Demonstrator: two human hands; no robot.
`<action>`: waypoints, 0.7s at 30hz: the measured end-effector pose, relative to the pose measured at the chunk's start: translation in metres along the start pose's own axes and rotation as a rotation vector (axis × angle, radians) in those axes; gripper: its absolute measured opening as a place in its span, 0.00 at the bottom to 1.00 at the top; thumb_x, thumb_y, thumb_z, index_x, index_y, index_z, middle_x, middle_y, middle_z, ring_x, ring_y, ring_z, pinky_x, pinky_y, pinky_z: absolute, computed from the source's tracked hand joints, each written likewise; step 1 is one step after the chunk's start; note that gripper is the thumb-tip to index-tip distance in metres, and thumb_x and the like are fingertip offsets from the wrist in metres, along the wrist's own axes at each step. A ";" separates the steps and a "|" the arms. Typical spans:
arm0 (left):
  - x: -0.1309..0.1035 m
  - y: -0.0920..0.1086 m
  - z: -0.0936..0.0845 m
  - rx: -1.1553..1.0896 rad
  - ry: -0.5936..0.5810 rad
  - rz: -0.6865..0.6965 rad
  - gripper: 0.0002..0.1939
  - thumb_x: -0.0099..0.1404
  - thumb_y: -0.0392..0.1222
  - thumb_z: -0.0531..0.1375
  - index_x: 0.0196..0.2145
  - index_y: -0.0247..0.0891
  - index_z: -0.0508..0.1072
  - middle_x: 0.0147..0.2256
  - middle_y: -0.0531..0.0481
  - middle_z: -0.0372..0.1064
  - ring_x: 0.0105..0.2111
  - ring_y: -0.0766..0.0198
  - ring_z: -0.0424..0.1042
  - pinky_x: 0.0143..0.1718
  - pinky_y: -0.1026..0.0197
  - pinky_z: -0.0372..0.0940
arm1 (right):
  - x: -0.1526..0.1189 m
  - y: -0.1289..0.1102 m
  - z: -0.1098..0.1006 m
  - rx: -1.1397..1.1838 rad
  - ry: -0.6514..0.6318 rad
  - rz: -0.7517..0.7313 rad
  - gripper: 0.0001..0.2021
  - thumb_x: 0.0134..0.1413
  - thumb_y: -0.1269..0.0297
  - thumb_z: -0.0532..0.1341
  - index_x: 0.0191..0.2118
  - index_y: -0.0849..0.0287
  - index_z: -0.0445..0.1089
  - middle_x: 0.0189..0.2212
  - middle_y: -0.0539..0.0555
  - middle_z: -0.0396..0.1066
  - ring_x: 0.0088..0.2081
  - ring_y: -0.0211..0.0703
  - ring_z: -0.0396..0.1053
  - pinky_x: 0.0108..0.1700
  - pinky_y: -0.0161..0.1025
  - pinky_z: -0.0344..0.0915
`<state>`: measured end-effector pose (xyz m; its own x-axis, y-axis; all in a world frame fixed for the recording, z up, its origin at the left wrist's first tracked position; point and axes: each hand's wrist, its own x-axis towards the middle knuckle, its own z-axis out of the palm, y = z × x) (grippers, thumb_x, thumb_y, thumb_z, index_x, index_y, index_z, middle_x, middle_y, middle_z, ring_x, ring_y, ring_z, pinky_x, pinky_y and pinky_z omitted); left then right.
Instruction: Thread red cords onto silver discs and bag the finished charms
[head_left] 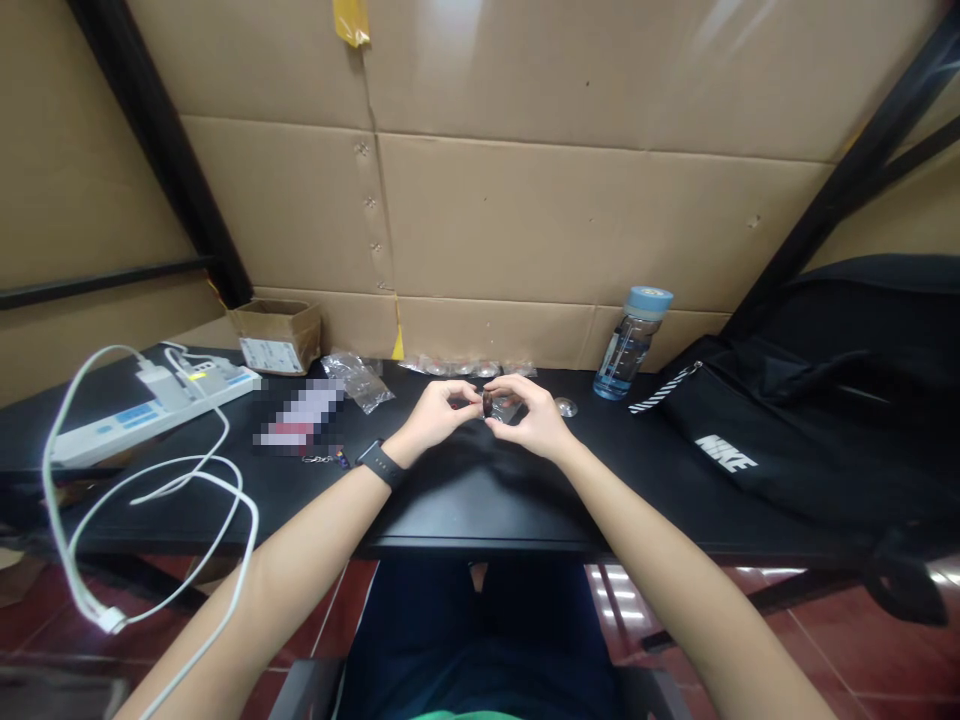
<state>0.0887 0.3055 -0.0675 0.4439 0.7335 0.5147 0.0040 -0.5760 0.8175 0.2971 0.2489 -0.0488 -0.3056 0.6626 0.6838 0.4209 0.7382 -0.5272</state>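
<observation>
My left hand (441, 415) and my right hand (531, 415) meet above the middle of the black desk, fingertips almost touching. Between them is a small, dark, shiny thing (487, 404) with a rounded edge, seen nearly edge-on; its exact kind is too small to make out. The right thumb and fingers curve around it, and the left thumb and forefinger pinch at its left side. Just right of my right hand lies a clear, shiny round piece (566, 407). Behind the hands, a row of small shiny pieces in clear wrapping (480, 368) runs along the cardboard wall.
On the left are a white power strip (150, 415) with looping white cables, a small cardboard box (276, 336), a crumpled clear bag (360, 382) and a small keychain (341, 457). A water bottle (630, 345) and a black bag (810, 400) stand at right.
</observation>
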 end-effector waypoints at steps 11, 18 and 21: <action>0.001 -0.004 -0.003 0.125 0.029 0.056 0.07 0.60 0.43 0.70 0.30 0.38 0.82 0.34 0.46 0.79 0.38 0.57 0.76 0.44 0.57 0.68 | -0.001 0.005 0.003 0.087 0.005 0.052 0.22 0.50 0.66 0.72 0.53 0.54 0.74 0.50 0.57 0.77 0.46 0.50 0.80 0.46 0.44 0.77; 0.001 -0.003 0.000 0.036 0.012 -0.009 0.07 0.59 0.43 0.70 0.30 0.36 0.80 0.34 0.47 0.80 0.37 0.57 0.77 0.46 0.57 0.68 | -0.003 0.009 0.005 0.149 0.000 0.080 0.23 0.50 0.67 0.73 0.54 0.54 0.74 0.51 0.57 0.77 0.48 0.51 0.81 0.48 0.46 0.78; 0.001 -0.004 0.000 0.046 0.011 -0.015 0.07 0.59 0.42 0.69 0.30 0.36 0.80 0.33 0.47 0.80 0.37 0.57 0.77 0.46 0.56 0.68 | -0.003 0.011 0.006 0.169 0.001 0.100 0.24 0.49 0.66 0.73 0.53 0.54 0.74 0.51 0.57 0.78 0.48 0.52 0.81 0.48 0.45 0.79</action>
<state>0.0894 0.3088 -0.0704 0.4336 0.7461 0.5053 0.0516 -0.5804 0.8127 0.2977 0.2557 -0.0600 -0.2688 0.7337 0.6240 0.2998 0.6794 -0.6697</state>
